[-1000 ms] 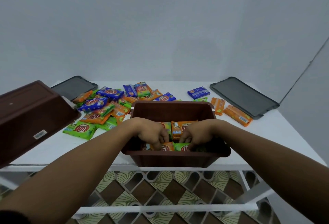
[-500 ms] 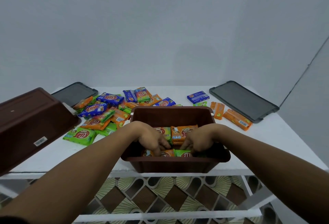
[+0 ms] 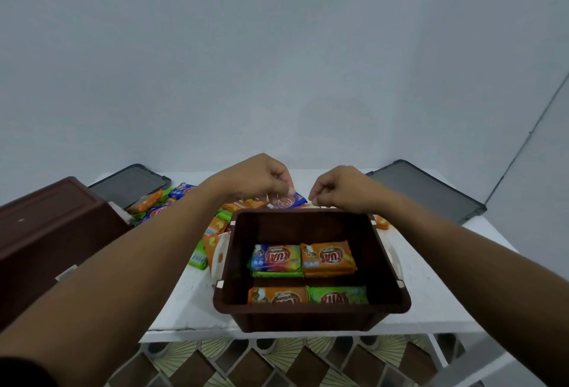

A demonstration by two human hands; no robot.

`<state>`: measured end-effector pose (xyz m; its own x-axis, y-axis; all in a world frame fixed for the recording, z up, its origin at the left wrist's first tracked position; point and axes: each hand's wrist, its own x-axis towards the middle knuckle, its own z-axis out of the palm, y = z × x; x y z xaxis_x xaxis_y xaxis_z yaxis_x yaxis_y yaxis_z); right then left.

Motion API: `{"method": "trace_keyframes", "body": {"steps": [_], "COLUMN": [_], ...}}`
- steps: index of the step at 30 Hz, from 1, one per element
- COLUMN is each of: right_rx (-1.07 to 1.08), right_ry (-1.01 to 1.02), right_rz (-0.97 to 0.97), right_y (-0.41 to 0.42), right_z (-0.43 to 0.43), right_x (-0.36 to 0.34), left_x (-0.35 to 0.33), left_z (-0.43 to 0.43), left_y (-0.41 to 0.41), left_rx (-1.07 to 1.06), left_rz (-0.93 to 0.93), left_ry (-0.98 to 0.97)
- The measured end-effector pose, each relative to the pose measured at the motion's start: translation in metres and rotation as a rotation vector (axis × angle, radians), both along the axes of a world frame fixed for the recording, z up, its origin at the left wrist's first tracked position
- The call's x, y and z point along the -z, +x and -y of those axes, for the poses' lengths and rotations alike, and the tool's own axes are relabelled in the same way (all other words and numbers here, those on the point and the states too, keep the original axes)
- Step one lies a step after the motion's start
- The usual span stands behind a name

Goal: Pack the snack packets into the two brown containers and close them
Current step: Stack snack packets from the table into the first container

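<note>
An open brown rectangular plastic container (image 3: 311, 309) stands at the near edge of the white table (image 3: 431, 279), with white clip handles (image 3: 220, 251) on its sides. Four groups of snack packets lie flat on its floor: a green-and-blue packet (image 3: 275, 259) and an orange packet (image 3: 328, 257) side by side in the far row, and another orange packet (image 3: 277, 294) and a green packet (image 3: 337, 294) in the near row, partly hidden by the near wall. Both forearms reach over the container, and the hands hang just past its far rim. The left hand (image 3: 261, 177) has its fingers curled downward, tips right at a blue snack packet (image 3: 291, 202) lying behind the rim; whether they pinch it or only touch it cannot be told. The right hand (image 3: 338, 189) is curled too, thumb tip against forefinger, and nothing shows in it. Left of the container lies a loose heap of orange, green and blue packets (image 3: 172, 202), and one more orange packet (image 3: 381, 222) lies by the far right corner. The second brown container (image 3: 46, 232) sits at the left edge, its outer side towards the camera. Two dark grey flat lids lie at the back of the table, one on the left (image 3: 129, 185) and one on the right (image 3: 428, 189).
</note>
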<state>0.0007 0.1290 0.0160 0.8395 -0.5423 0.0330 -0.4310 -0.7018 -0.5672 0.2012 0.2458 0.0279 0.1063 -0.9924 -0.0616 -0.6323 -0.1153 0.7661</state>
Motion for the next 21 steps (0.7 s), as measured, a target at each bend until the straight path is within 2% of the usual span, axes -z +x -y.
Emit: {"method": "trace_keyframes", "body": {"steps": [4,9,16,21], "right_rx": [0.045,0.059,0.011,-0.045], "right_ry": [-0.007,-0.056,-0.196,-0.249], "right_rz": [0.062,-0.005,-0.315,-0.497], "right_y": [0.008,0.017,0.021,0.024], "right_z": [0.032,0.084,0.161,0.200], "right_x": [0.001,0.007,0.038,0.062], "left_x": [0.004,0.023,0.051,0.074], "left_z": [0.021,0.055,0.108,0.131], "left_y": [0.014,0.028,0.038,0.041], "left_rx": [-0.107,-0.201,-0.197,-0.171], "left_rz": [-0.016,0.001,0.074,0.227], "left_ry": [-0.029,0.034,0.249,0.383]}}
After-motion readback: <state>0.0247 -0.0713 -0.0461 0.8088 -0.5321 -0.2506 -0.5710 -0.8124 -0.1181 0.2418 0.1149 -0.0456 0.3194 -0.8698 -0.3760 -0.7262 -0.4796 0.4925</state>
